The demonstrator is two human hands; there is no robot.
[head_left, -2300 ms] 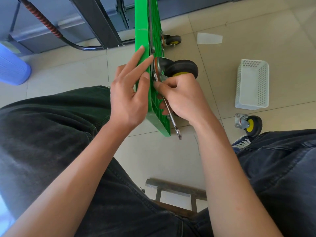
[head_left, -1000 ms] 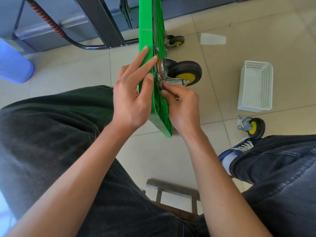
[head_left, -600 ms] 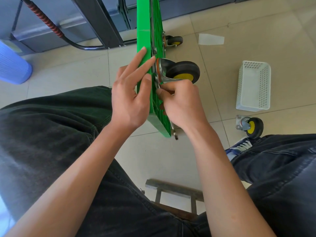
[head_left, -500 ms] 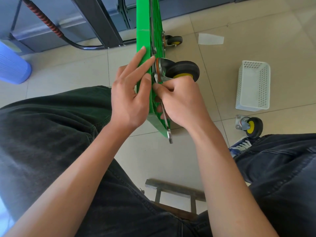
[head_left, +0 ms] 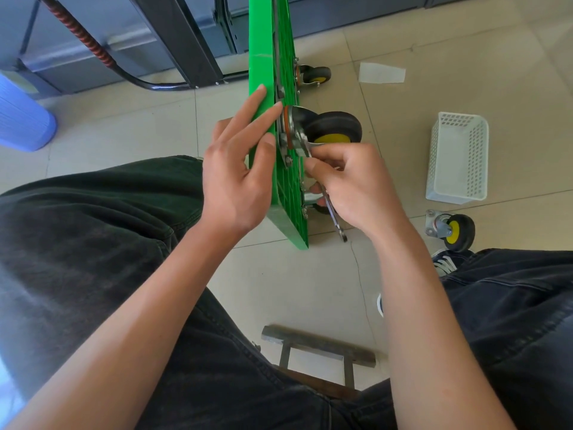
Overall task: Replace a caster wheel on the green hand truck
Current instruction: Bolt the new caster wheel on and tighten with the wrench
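While the left hand (head_left: pixel 235 178) lies with straight fingers flat on the upended green hand truck (head_left: pixel 280 169), the right hand (head_left: pixel 353 184) grips a wrench (head_left: pixel 333 217) at the mounted caster wheel (head_left: pixel 333 130), a loose caster (head_left: pixel 451 229) lying at four o'clock beside a white basket (head_left: pixel 457 158).

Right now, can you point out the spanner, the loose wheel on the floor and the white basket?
spanner (head_left: pixel 337 225), head view, on the lower shaft below the right hand.
loose wheel (head_left: pixel 455 231), head view, on its yellow hub.
white basket (head_left: pixel 479 156), head view, on its right wall.
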